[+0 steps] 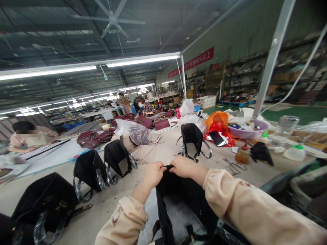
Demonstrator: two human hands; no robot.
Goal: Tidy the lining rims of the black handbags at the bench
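A black handbag (176,190) stands open in front of me at the table's near edge, its pale inside facing up. On its far top rim, my left hand (154,174) pinches the edge with fingers closed. Close beside it, my right hand (185,167) grips the same rim, fingers bent over the edge. Both cuffs are beige. Part of the bag's right side is hidden behind my right forearm. Just beyond my hands another black handbag (191,137) stands with clear-wrapped handles.
More black handbags (88,168) line the left side of the table (122,194). Scissors (235,166), a red-capped glue bottle (242,153), a phone (217,139) and a purple basin (249,133) lie to the right. Maroon pieces (160,124) are farther back. A co-worker (28,137) sits at the left.
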